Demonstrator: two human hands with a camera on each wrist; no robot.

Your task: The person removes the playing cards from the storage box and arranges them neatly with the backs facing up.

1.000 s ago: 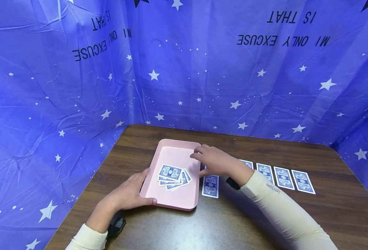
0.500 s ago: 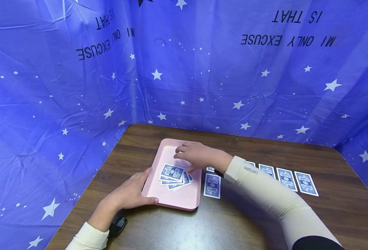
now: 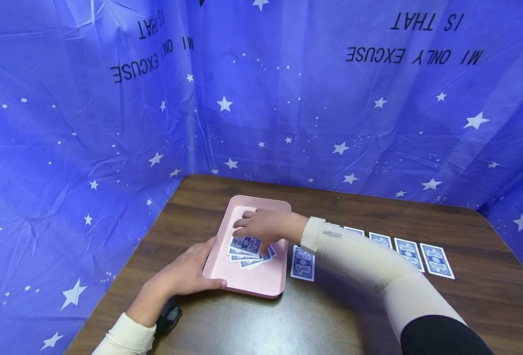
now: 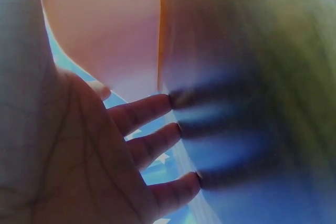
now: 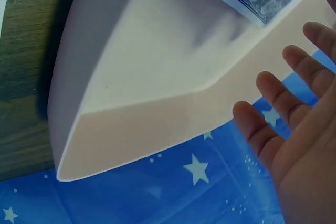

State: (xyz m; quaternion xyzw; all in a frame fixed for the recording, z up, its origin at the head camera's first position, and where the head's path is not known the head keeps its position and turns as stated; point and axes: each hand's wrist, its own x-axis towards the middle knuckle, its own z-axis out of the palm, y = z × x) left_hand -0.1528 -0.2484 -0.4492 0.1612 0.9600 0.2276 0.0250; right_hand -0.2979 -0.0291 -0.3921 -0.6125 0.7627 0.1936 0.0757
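A pink tray (image 3: 243, 287) lies on the table, with several blue-backed playing cards (image 3: 239, 254) overlapping in it. My left hand (image 3: 183, 273) rests around the tray's near left corner, its thumb along the near side and its fingers by the left side. In the left wrist view the fingers (image 4: 149, 116) are fairly straight, spread apart. My right hand (image 3: 261, 228) hovers over the cards, with its thumb low by them; whether it touches them I cannot tell. Its fingers (image 5: 273, 98) are spread in the right wrist view, and no card shows between them.
Right of the tray a face-down card (image 3: 302, 264) lies alone on the wooden table (image 3: 314, 315). Behind the right forearm runs a row of several more cards (image 3: 436, 260). A blue star-printed cloth (image 3: 261, 98) hangs around the table.
My right hand has moved left from the tray's right rim to above the cards inside it. The left hand keeps its place at the tray. The head view has shifted slightly.
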